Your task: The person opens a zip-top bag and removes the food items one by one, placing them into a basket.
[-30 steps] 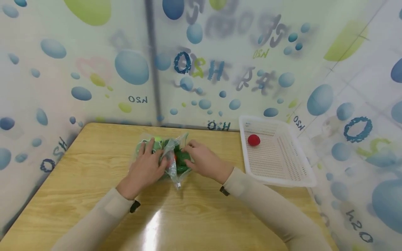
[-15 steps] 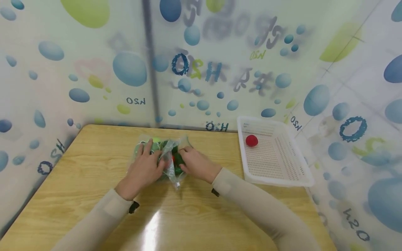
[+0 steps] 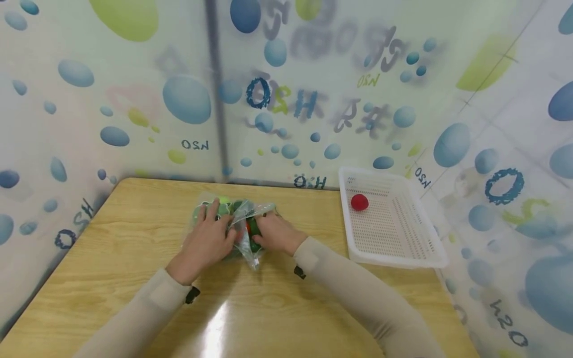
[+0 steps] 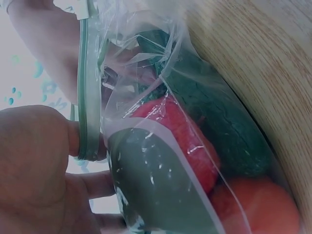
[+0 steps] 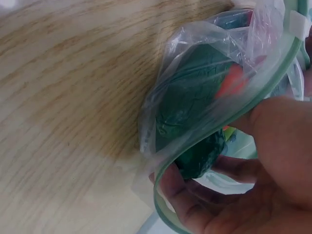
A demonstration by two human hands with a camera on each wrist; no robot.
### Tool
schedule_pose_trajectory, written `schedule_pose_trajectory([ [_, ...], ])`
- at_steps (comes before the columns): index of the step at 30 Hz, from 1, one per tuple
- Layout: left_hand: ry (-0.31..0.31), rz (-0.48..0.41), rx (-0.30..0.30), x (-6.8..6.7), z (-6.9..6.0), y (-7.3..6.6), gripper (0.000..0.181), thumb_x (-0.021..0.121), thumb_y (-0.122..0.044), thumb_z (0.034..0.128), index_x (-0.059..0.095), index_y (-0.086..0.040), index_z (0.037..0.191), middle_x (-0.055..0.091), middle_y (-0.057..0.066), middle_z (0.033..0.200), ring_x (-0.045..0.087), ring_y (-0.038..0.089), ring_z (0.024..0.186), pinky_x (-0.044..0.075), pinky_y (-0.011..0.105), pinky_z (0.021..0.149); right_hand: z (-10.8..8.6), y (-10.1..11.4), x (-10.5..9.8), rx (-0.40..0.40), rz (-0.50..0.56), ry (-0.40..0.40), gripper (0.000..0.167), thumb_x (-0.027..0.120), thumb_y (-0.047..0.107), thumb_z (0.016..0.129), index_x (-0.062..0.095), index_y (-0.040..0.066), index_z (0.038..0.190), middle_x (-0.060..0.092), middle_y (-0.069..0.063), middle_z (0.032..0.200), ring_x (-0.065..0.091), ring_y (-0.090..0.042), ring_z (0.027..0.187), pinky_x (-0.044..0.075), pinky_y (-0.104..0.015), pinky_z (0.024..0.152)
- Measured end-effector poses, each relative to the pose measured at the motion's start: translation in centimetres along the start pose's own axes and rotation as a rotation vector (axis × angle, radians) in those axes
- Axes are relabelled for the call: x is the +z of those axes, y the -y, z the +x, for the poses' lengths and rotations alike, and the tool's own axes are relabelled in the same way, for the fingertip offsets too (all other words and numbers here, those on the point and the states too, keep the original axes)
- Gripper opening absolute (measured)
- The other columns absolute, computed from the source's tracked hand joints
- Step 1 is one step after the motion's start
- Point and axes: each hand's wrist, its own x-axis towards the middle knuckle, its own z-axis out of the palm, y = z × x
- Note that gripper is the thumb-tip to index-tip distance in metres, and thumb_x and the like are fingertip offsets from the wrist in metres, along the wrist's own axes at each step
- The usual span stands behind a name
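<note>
Grips a dark green vegetable with the curled fingers of the right hand, inside a clear zip bag on the table; rests the left hand on the bag, fingers extended. Looks barely begun: one round red item in the white basket, a red vegetable and orange-red tomato left bagged.
</note>
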Motion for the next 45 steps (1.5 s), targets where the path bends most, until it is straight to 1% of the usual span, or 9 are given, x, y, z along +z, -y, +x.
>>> schedule_pose_trajectory([
  [3, 0.000, -0.007, 0.001, 0.1, 0.0, -0.1, 0.050, 0.051, -0.024, 0.1163, 0.070, 0.004, 0.153, 0.026, 0.044, 0.184, 0.025, 0.079, 0.166, 0.039, 0.089, 0.125, 0.1, -0.1, 0.2, -0.013, 0.028, -0.007, 0.054, 0.076, 0.029, 0.115, 0.063, -0.001, 0.159, 0.079, -0.019, 0.144, 0.080, -0.030, 0.128, 0.065, -0.044, 0.111],
  [6, 0.002, -0.011, 0.005, 0.1, 0.1, -0.1, 0.050, 0.051, -0.024, 0.1169, 0.070, 0.004, 0.154, 0.025, 0.044, 0.185, 0.025, 0.079, 0.166, 0.039, 0.090, 0.124, 0.0, -0.2, 0.2, -0.028, 0.058, -0.040, 0.064, 0.081, 0.025, 0.112, 0.058, 0.000, 0.166, 0.072, -0.020, 0.159, 0.073, -0.031, 0.143, 0.060, -0.044, 0.122],
  [9, 0.002, -0.012, 0.009, 0.1, 0.1, -0.1, 0.050, 0.051, -0.024, 0.1172, 0.070, 0.004, 0.154, 0.025, 0.044, 0.184, 0.025, 0.079, 0.165, 0.039, 0.090, 0.124, -0.3, -0.1, 0.0, -0.030, 0.065, -0.079, 0.070, 0.083, 0.024, 0.110, 0.054, 0.001, 0.170, 0.064, -0.020, 0.168, 0.068, -0.032, 0.150, 0.059, -0.045, 0.125],
  [16, 0.016, -0.006, -0.003, 0.1, 0.2, 0.1, 0.050, 0.051, -0.024, 0.1177, 0.068, 0.005, 0.156, 0.024, 0.046, 0.184, 0.025, 0.080, 0.164, 0.038, 0.089, 0.125, -1.1, 0.5, -1.2, 0.016, 0.041, -0.102, 0.061, 0.082, 0.033, 0.110, 0.065, 0.001, 0.159, 0.073, -0.023, 0.147, 0.077, -0.028, 0.119, 0.069, -0.044, 0.099],
  [25, 0.007, 0.015, 0.005, 0.1, 0.6, 0.0, 0.047, 0.053, -0.023, 0.1167, 0.072, 0.009, 0.146, 0.030, 0.049, 0.180, 0.028, 0.078, 0.165, 0.030, 0.084, 0.135, -3.1, 0.3, -3.3, -0.030, 0.119, -0.165, 0.060, 0.086, 0.031, 0.106, 0.068, 0.006, 0.157, 0.075, -0.019, 0.146, 0.078, -0.025, 0.115, 0.068, -0.042, 0.096],
  [32, -0.008, -0.012, -0.003, 0.0, 0.3, -0.1, 0.043, 0.056, -0.026, 0.1180, 0.074, 0.008, 0.136, 0.032, 0.052, 0.177, 0.030, 0.075, 0.166, 0.028, 0.083, 0.136, -4.9, -0.2, -5.2, -0.065, 0.136, -0.189, 0.056, 0.085, 0.027, 0.104, 0.070, 0.009, 0.155, 0.076, -0.016, 0.134, 0.073, -0.021, 0.100, 0.064, -0.037, 0.082],
  [36, 0.000, -0.014, -0.028, 0.0, 0.3, -0.1, 0.045, 0.058, -0.031, 0.1185, 0.075, 0.006, 0.137, 0.028, 0.050, 0.179, 0.028, 0.079, 0.164, 0.034, 0.088, 0.129, -6.0, -0.5, -6.4, -0.045, 0.147, -0.188, 0.058, 0.085, 0.028, 0.104, 0.069, 0.011, 0.157, 0.075, -0.015, 0.136, 0.071, -0.021, 0.099, 0.063, -0.037, 0.081],
  [40, 0.015, -0.003, -0.040, -0.1, 0.4, -0.3, 0.050, 0.058, -0.040, 0.1196, 0.075, 0.004, 0.137, 0.025, 0.049, 0.181, 0.028, 0.081, 0.162, 0.042, 0.090, 0.121, -7.2, -1.4, -7.4, -0.022, 0.143, -0.193, 0.059, 0.086, 0.028, 0.103, 0.068, 0.012, 0.157, 0.074, -0.015, 0.141, 0.073, -0.023, 0.105, 0.066, -0.041, 0.088],
  [45, 0.028, -0.005, -0.048, 0.1, 0.4, -0.4, 0.064, 0.055, -0.054, 0.1214, 0.074, 0.004, 0.140, 0.021, 0.048, 0.183, 0.026, 0.081, 0.162, 0.041, 0.091, 0.121, -8.4, -2.9, -8.6, 0.008, 0.137, -0.202, 0.059, 0.085, 0.028, 0.104, 0.067, 0.011, 0.157, 0.074, -0.016, 0.147, 0.075, -0.024, 0.108, 0.067, -0.042, 0.093],
])
